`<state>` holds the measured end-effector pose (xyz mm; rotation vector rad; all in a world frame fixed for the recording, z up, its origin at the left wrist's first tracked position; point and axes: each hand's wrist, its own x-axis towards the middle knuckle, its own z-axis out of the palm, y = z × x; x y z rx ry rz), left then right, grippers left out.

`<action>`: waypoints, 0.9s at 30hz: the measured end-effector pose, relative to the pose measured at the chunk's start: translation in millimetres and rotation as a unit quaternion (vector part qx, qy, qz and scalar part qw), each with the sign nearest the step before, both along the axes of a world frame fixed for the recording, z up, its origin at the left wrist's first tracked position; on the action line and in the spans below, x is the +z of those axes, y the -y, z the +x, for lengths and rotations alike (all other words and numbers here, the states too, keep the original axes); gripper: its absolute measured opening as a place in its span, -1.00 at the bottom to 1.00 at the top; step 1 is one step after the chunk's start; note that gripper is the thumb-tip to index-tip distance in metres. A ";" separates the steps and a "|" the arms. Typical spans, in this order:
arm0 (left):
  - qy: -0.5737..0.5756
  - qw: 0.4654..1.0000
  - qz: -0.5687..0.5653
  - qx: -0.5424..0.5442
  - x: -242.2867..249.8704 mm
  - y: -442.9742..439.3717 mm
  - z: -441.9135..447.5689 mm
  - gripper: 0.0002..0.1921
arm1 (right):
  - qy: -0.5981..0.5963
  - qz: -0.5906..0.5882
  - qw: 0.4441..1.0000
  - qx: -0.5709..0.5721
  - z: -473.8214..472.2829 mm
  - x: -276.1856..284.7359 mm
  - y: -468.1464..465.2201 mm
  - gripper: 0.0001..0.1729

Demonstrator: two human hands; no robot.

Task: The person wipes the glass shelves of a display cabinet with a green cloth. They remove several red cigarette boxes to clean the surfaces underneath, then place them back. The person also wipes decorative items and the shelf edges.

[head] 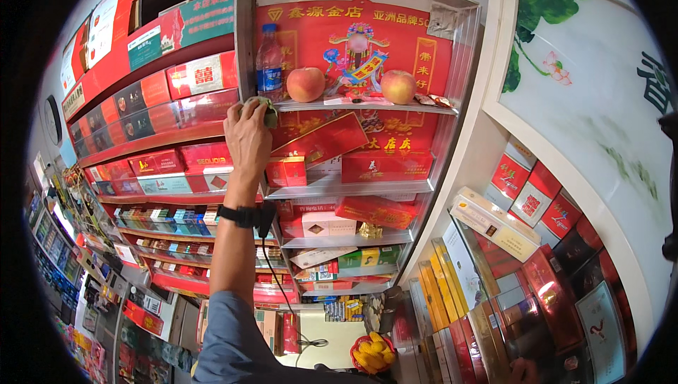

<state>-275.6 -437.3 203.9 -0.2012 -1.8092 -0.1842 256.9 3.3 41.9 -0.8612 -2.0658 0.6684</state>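
Note:
My left hand [248,132] reaches up to the left end of a metal shelf edge [360,107], its fingers closed on a crumpled greenish cloth [268,112]. A strap with a black device is around that wrist. Just above the hand stands a plastic bottle [269,63] with a blue cap. On the same shelf sit a red apple [305,85] and, farther right, a yellowish-red apple [398,87], with small wrapped packets [433,100] beside it. Behind them hangs a red printed poster [318,24]. A tilted red box [328,139] lies one level below. My right hand is out of view.
Shelves of cigarette cartons [159,164] run along the left. At the right is a glass case [476,278] with a white carton [496,222] on top. Low in the middle, a red basket [354,355] holds yellow items, and a cable [280,283] hangs from the wrist device.

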 end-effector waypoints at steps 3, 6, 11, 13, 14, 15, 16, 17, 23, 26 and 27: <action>0.000 1.000 -0.014 0.019 0.7 -10.4 -14.5 -0.64 | -0.021 0.004 1.000 0.007 3.6 -7.6 -2.5 -0.69; 0.000 0.999 -0.035 -0.016 -1.8 -25.5 -20.9 -0.64 | -0.024 0.020 0.999 0.017 6.2 -16.8 -9.2 -0.73; -0.029 0.997 -0.056 -0.052 -9.3 -52.1 -24.4 -0.61 | -0.061 0.002 0.997 0.036 4.8 -27.1 -17.0 -0.76; -0.034 0.996 -0.035 -0.079 -13.8 -44.9 -20.7 -0.59 | -0.064 0.025 0.997 0.032 6.6 -26.7 -16.2 -0.77; -0.040 0.996 -0.015 -0.075 -13.3 -40.8 -20.1 -0.58 | -0.064 0.041 0.997 0.027 6.4 -26.1 -14.9 -0.77; -0.053 0.997 -0.005 -0.055 -14.9 -37.5 -17.9 -0.58 | -0.062 0.056 0.996 0.020 6.8 -25.0 -13.4 -0.78; -0.064 0.995 -0.002 -0.073 -16.3 -35.7 -15.3 -0.58 | -0.056 0.057 0.997 0.023 8.2 -23.0 -12.5 -0.79; -0.063 0.996 0.013 -0.068 -16.9 -37.6 -13.6 -0.58 | -0.051 0.060 0.997 0.026 8.5 -21.5 -11.3 -0.80; -0.078 0.976 -0.032 -0.202 -24.0 -116.6 2.8 -0.57 | -0.058 0.066 0.996 0.016 1.9 -19.9 -10.5 -0.83; -0.060 0.964 -0.075 -0.250 -22.8 -176.6 4.1 -0.50 | -0.058 0.069 0.996 0.015 2.9 -21.8 -10.2 -0.84; -0.054 0.957 -0.079 -0.273 -21.0 -195.6 1.9 -0.53 | -0.056 0.062 0.996 0.014 4.5 -22.4 -10.1 -0.84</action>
